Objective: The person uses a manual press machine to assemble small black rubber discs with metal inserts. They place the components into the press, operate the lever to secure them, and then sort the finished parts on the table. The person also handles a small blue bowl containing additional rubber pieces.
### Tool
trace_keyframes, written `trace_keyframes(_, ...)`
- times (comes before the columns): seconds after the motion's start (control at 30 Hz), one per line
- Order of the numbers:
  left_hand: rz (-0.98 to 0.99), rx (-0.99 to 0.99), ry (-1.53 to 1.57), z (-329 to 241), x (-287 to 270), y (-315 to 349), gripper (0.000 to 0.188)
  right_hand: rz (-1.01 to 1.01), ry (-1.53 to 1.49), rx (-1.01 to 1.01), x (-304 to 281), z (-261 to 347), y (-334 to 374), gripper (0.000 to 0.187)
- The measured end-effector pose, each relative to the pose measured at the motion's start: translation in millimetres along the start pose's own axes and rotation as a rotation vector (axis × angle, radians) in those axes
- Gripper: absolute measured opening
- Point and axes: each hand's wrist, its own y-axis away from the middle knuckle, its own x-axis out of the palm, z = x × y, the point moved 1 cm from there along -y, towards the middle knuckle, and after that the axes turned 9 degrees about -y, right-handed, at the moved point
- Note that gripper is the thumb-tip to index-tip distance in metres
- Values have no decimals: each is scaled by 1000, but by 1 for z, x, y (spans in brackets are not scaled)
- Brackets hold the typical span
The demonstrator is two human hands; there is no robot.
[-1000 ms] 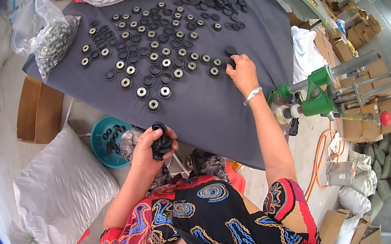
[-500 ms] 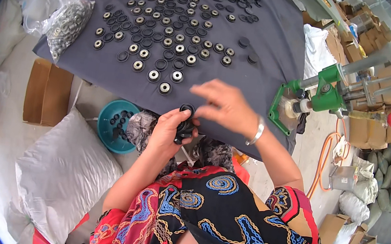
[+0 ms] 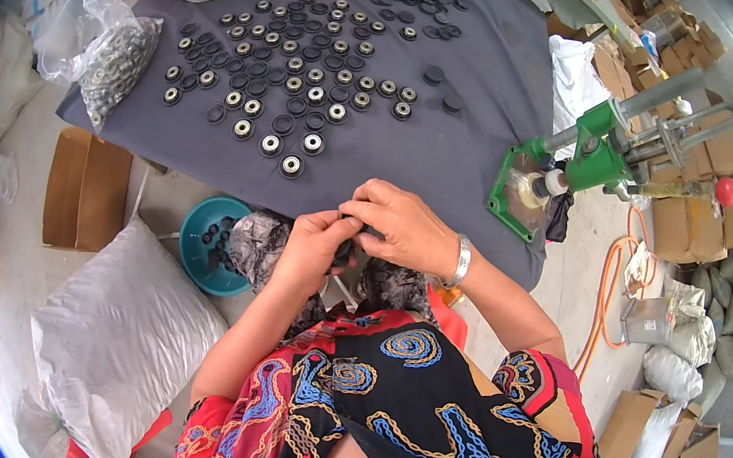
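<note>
Just past the table's near edge, above my lap, my two hands meet. My left hand [image 3: 316, 243] is closed around black round plastic rings [image 3: 342, 254], partly hidden by the fingers. Bent over from the right, my right hand [image 3: 397, 226] pinches at the same black pieces, its fingertips touching those of the left. How many pieces are held cannot be made out. Beyond the hands, metal bearings seated in black rings [image 3: 292, 166] are spread over the dark cloth [image 3: 451, 161], mixed with black rings without bearings [image 3: 283, 124].
A green hand press [image 3: 595, 147] stands at the table's right. Loose black caps [image 3: 433, 74] lie farther back. At the left are a clear bag of bearings [image 3: 116, 77], a teal basin [image 3: 187, 239] holding black parts, a large white sack [image 3: 122, 335] and a cardboard box [image 3: 66, 201].
My right hand has come down and closed in on my left hand's black rings; before, its fingers were spread above them. The view has shifted slightly, moving the table leftward in it.
</note>
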Motion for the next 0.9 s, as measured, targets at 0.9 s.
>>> trace_keyframes(0.9,26,98,258,11,-27,11,23,-398,191,487,-52,-100,-43,35)
